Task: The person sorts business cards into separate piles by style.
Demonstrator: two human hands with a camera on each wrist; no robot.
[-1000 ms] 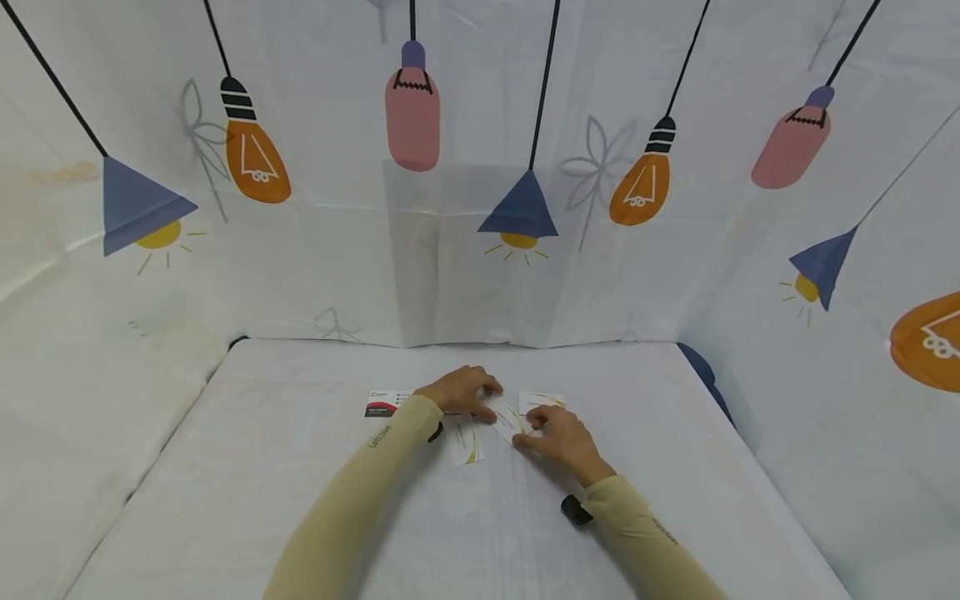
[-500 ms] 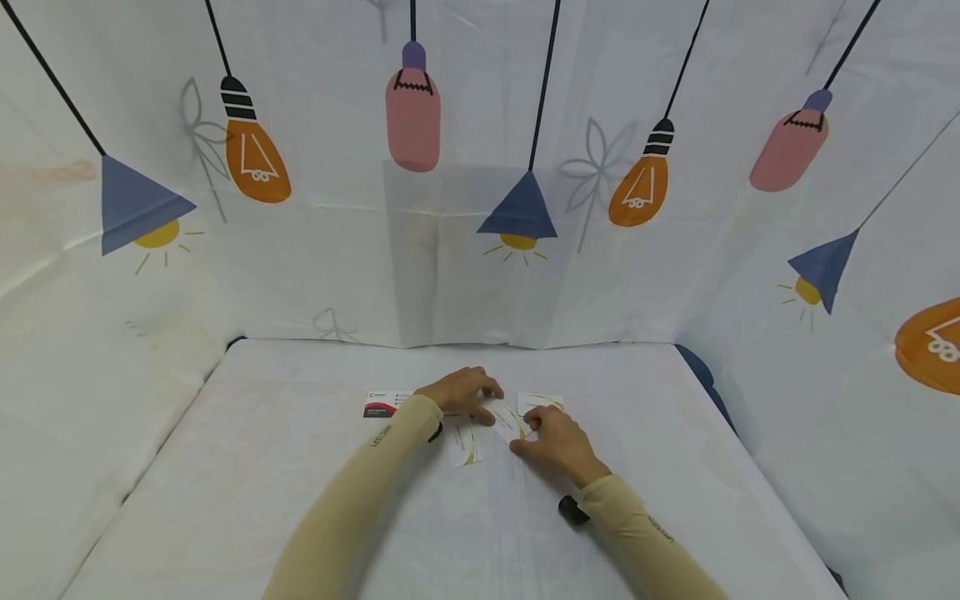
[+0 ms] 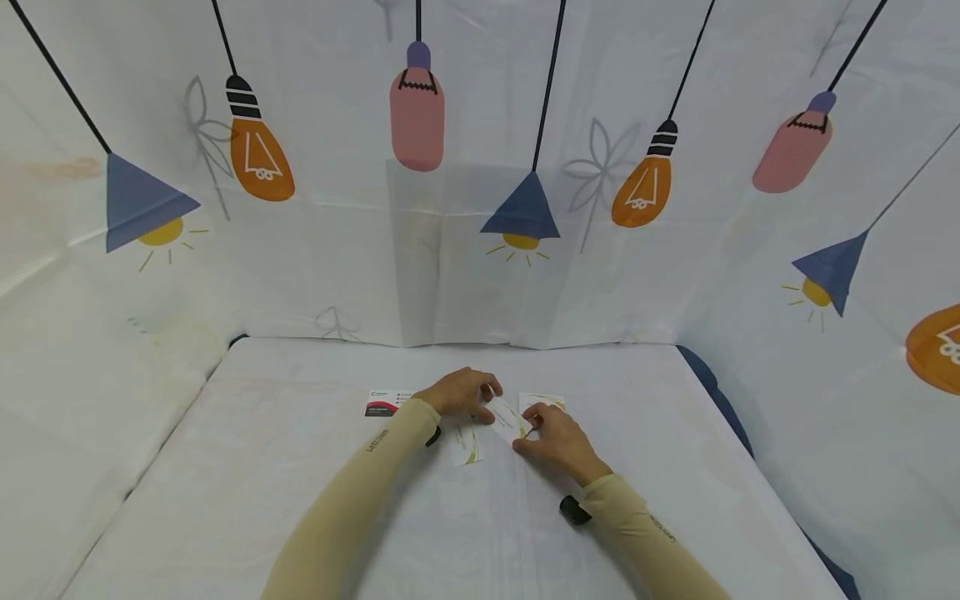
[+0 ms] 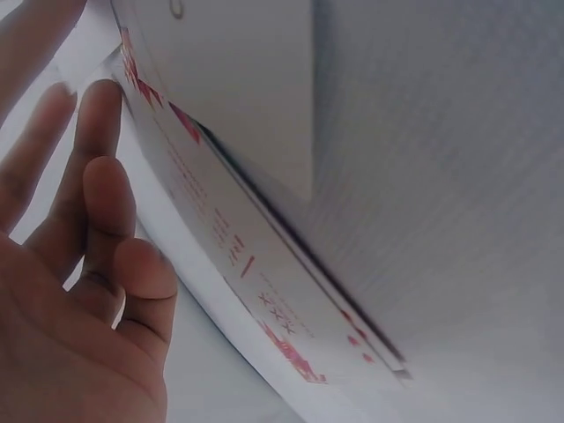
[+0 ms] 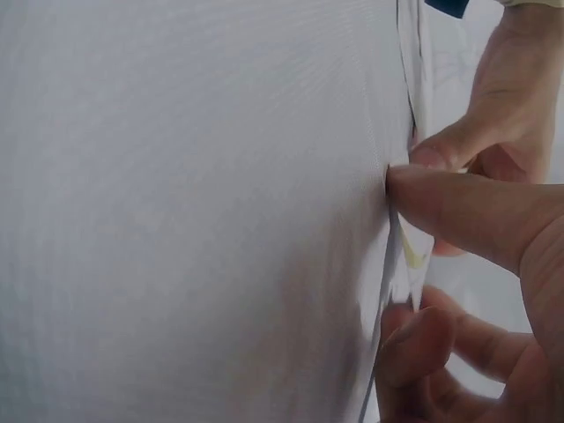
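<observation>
A white business card with a gold curve (image 3: 510,421) sits at a slant between my two hands. My left hand (image 3: 459,393) holds its left end, thumb at the lower edge and fingertip near the upper one. My right hand (image 3: 561,443) pinches its right end between thumb and forefinger. In the right wrist view, the right thumb (image 5: 467,207) lies along the card's edge, close over the white cloth. Below the left hand is another gold-curved card (image 3: 467,443), set nearly upright in the head view and partly covered by that hand.
A red, black and white card (image 3: 381,405) lies left of the left hand, partly hidden by the sleeve. Another gold-curved card (image 3: 542,402) lies behind the right hand. The white-covered table (image 3: 465,533) meets a white curtain (image 3: 330,275) printed with lamps at the back.
Both hands stay almost in place, still holding the slanted card. Its tilt shifts slightly between the fingers. The camera view drifts a little.
</observation>
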